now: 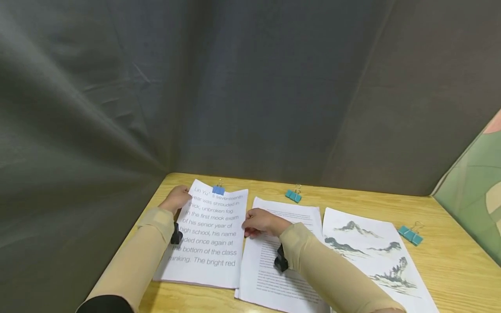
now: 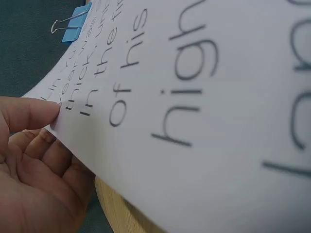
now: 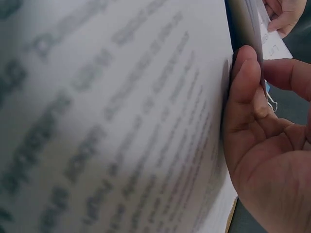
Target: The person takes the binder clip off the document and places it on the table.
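Observation:
A stack of large-print sheets (image 1: 207, 248) lies at the left of the table, with a blue binder clip (image 1: 218, 190) on its top edge. My left hand (image 1: 177, 199) pinches the stack's left edge near the upper corner. In the left wrist view the thumb (image 2: 36, 112) lies over the print and the other fingers are under the paper. On the opposite side my right hand (image 1: 263, 221) pinches the stack's right edge, over a small-print stack (image 1: 270, 278). The right wrist view shows the pages' edge (image 3: 252, 34) between thumb and fingers.
A teal binder clip (image 1: 293, 195) lies behind the small-print stack. To the right is a sheet with ink mountains (image 1: 364, 230), and another teal clip (image 1: 410, 235) sits beside it. Dark grey cloth (image 1: 254, 95) hangs behind the wooden table (image 1: 462, 261).

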Action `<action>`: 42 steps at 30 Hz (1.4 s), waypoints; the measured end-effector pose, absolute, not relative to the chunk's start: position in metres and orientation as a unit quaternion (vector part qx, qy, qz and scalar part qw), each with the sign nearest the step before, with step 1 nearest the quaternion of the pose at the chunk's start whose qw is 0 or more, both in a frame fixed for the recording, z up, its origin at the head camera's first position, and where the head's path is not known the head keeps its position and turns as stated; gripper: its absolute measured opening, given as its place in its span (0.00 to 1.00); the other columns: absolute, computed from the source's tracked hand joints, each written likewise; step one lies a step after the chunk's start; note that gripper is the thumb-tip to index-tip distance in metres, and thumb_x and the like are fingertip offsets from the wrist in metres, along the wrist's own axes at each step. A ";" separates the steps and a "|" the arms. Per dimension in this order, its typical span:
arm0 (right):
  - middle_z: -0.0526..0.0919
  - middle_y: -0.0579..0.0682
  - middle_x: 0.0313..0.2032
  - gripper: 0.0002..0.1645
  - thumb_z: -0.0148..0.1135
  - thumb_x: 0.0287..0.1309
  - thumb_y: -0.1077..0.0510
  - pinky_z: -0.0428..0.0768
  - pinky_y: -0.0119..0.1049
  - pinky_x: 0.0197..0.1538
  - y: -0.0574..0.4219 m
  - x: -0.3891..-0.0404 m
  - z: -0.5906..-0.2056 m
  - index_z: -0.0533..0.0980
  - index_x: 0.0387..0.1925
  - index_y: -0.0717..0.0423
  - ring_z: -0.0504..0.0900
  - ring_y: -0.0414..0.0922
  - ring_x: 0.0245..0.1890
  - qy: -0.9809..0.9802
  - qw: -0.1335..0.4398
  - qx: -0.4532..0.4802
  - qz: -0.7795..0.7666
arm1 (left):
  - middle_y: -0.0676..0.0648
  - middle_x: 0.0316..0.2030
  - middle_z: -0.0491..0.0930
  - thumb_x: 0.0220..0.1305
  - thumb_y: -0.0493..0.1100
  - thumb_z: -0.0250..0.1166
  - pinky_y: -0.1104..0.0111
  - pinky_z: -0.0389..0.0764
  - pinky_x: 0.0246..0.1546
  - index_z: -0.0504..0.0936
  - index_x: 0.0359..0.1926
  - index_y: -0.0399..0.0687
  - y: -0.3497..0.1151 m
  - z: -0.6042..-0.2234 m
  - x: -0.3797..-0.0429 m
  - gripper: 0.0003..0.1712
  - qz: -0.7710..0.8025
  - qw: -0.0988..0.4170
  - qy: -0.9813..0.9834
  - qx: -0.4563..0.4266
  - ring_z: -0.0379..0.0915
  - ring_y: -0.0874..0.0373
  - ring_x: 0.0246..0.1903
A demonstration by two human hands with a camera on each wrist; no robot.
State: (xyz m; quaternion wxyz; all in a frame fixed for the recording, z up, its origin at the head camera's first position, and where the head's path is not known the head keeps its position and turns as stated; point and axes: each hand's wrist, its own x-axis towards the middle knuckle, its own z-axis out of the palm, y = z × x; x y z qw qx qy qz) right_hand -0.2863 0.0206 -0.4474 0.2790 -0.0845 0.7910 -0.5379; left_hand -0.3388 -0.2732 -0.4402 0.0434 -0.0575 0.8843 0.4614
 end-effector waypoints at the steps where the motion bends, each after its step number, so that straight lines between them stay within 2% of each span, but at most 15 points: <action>1: 0.80 0.54 0.22 0.08 0.57 0.59 0.67 0.75 0.28 0.23 0.021 -0.286 -0.447 0.67 0.27 0.59 0.78 0.41 0.20 0.792 0.278 -0.082 -0.538 | 0.35 0.43 0.72 0.65 0.31 0.48 0.55 0.70 0.44 0.72 0.48 0.29 -0.274 -0.440 -0.339 0.14 0.467 0.041 0.882 -0.056 0.68 0.43 0.42; 6: 0.80 0.55 0.25 0.03 0.57 0.62 0.66 0.75 0.29 0.22 0.022 -0.288 -0.445 0.70 0.34 0.62 0.78 0.41 0.21 0.800 0.266 -0.063 -0.535 | 0.35 0.45 0.73 0.66 0.32 0.49 0.57 0.71 0.43 0.73 0.50 0.31 -0.274 -0.440 -0.337 0.14 0.496 0.035 0.866 -0.060 0.70 0.44 0.41; 12: 0.81 0.56 0.28 0.06 0.56 0.63 0.65 0.76 0.29 0.23 0.025 -0.295 -0.443 0.71 0.42 0.63 0.80 0.42 0.23 0.820 0.231 -0.048 -0.522 | 0.36 0.46 0.74 0.69 0.34 0.49 0.59 0.72 0.43 0.71 0.54 0.32 -0.274 -0.441 -0.335 0.16 0.516 0.031 0.853 -0.067 0.72 0.46 0.41; 17: 0.82 0.55 0.29 0.08 0.58 0.63 0.64 0.77 0.31 0.24 0.026 -0.300 -0.443 0.71 0.43 0.62 0.80 0.42 0.22 0.839 0.213 -0.058 -0.497 | 0.36 0.46 0.74 0.69 0.34 0.49 0.59 0.73 0.42 0.72 0.53 0.34 -0.274 -0.441 -0.330 0.14 0.523 0.024 0.849 -0.072 0.73 0.46 0.40; 22: 0.82 0.51 0.26 0.08 0.60 0.60 0.62 0.76 0.33 0.26 0.029 -0.305 -0.438 0.73 0.40 0.60 0.78 0.42 0.22 0.880 0.169 -0.091 -0.434 | 0.37 0.46 0.75 0.70 0.36 0.49 0.60 0.73 0.40 0.73 0.51 0.36 -0.272 -0.441 -0.326 0.13 0.536 0.027 0.840 -0.078 0.73 0.47 0.39; 30: 0.82 0.52 0.29 0.07 0.56 0.64 0.59 0.75 0.34 0.28 0.030 -0.320 -0.425 0.74 0.41 0.59 0.79 0.45 0.28 0.890 0.127 -0.099 -0.426 | 0.38 0.45 0.76 0.70 0.36 0.50 0.62 0.74 0.37 0.74 0.51 0.36 -0.266 -0.437 -0.321 0.13 0.543 0.021 0.836 -0.068 0.74 0.50 0.36; 34: 0.81 0.55 0.36 0.10 0.54 0.67 0.57 0.76 0.37 0.33 0.027 -0.326 -0.416 0.75 0.44 0.59 0.79 0.47 0.33 0.894 0.091 -0.112 -0.423 | 0.38 0.44 0.77 0.70 0.36 0.50 0.64 0.74 0.36 0.74 0.50 0.37 -0.262 -0.433 -0.318 0.12 0.545 0.013 0.836 -0.059 0.75 0.51 0.35; 38: 0.80 0.54 0.44 0.14 0.53 0.67 0.55 0.76 0.41 0.45 0.022 -0.332 -0.410 0.76 0.48 0.59 0.77 0.48 0.42 0.905 0.054 -0.114 -0.407 | 0.39 0.43 0.77 0.70 0.36 0.50 0.64 0.74 0.36 0.74 0.49 0.36 -0.259 -0.429 -0.317 0.11 0.552 0.009 0.832 -0.052 0.75 0.51 0.34; 42: 0.78 0.57 0.52 0.21 0.52 0.68 0.52 0.73 0.45 0.54 0.015 -0.334 -0.405 0.74 0.55 0.61 0.76 0.51 0.52 0.905 0.044 -0.108 -0.409 | 0.39 0.43 0.78 0.70 0.35 0.51 0.65 0.74 0.36 0.74 0.50 0.36 -0.258 -0.428 -0.316 0.11 0.557 0.006 0.829 -0.047 0.75 0.52 0.33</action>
